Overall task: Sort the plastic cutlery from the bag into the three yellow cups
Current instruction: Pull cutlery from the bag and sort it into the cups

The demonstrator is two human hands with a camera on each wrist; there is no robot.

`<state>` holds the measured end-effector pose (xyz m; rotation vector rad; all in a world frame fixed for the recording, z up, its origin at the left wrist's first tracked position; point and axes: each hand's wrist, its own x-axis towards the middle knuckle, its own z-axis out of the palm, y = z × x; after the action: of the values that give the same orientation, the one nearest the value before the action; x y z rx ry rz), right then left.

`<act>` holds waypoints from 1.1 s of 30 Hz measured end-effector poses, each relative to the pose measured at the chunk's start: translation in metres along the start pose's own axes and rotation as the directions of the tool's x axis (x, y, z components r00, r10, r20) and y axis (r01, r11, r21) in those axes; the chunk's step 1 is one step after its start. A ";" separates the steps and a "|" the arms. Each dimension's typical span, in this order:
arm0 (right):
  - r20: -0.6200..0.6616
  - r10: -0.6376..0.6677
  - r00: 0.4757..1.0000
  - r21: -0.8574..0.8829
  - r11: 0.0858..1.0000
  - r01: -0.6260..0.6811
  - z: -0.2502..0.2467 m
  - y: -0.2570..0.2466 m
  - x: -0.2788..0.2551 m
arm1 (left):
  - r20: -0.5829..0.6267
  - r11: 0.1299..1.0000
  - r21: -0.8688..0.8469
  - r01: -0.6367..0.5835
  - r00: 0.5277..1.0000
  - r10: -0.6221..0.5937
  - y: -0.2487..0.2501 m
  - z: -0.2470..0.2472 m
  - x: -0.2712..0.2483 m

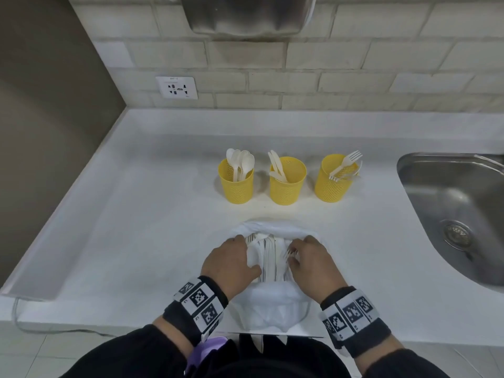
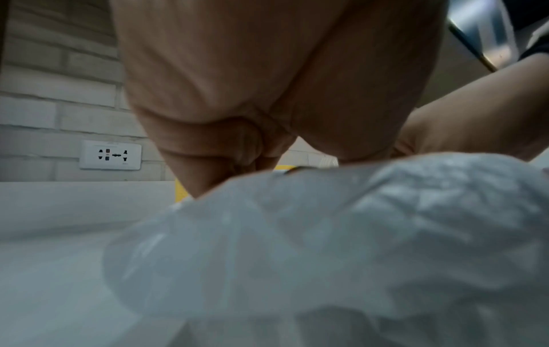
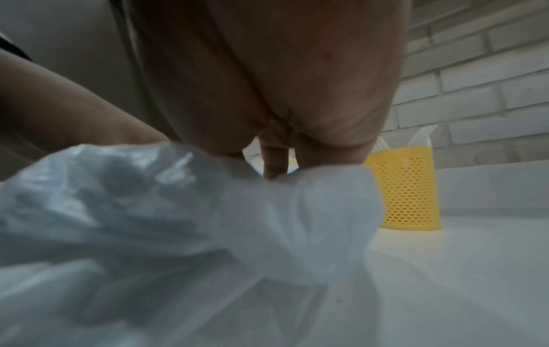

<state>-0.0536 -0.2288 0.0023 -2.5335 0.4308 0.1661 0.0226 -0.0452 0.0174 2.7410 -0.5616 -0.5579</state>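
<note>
My wrists sit at the near edge of the counter [image 1: 136,214], and between them lies the white plastic bag [image 1: 268,309], its mouth turned toward the wall. My left hand [image 1: 231,264] curls over the left lip of the opening and holds it back; my right hand [image 1: 313,264] does the same on the right side, fingers bent into the plastic, with a fork's tines poking up beside them. Whether I actually pinch that fork I cannot tell.

I judge the sorting partly done. A packed bundle of pale cutlery [image 1: 268,257] lies inside the open bag, so plenty is left to move.

Beyond the bag stand the three yellow cups in a row, well apart from it. The left cup [image 1: 236,184] holds spoons, the middle cup [image 1: 287,184] holds knives, and the right cup [image 1: 335,181] holds forks, some leaning over its rim.
</note>
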 end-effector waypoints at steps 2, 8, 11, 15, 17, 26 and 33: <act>-0.012 -0.025 1.000 -0.059 0.998 0.024 0.002 -0.001 -0.002 | -0.012 0.999 -0.041 0.006 1.000 -0.006 0.000 0.000 0.001; -0.065 -0.218 0.974 -0.165 0.965 0.205 0.000 -0.027 -0.008 | -0.021 0.990 -0.138 0.029 0.999 -0.032 0.001 0.003 0.003; 0.070 -0.089 0.994 -0.137 0.986 0.098 0.005 -0.037 -0.005 | -0.021 0.989 -0.144 0.035 0.999 -0.039 0.003 0.003 0.004; 0.056 0.028 0.998 -0.192 0.981 -0.017 0.010 -0.045 0.007 | -0.032 0.987 -0.156 0.045 0.998 -0.051 0.001 0.002 0.008; 0.065 0.068 0.996 -0.197 0.979 -0.054 0.011 -0.052 0.012 | -0.043 0.986 -0.159 0.041 0.998 -0.049 -0.001 0.003 0.009; 0.094 0.095 0.991 -0.263 0.963 -0.067 0.001 -0.058 0.020 | 0.001 0.949 -0.308 0.071 0.997 -0.075 -0.002 0.003 0.010; 0.200 0.012 0.980 -0.330 0.942 0.056 0.004 -0.063 0.033 | 0.021 0.944 -0.320 0.082 0.997 -0.080 -0.005 0.004 0.013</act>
<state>-0.0011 -0.1855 0.0244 -2.8145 0.3151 0.5207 0.0336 -0.0469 0.0079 2.4606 -0.3262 -0.6204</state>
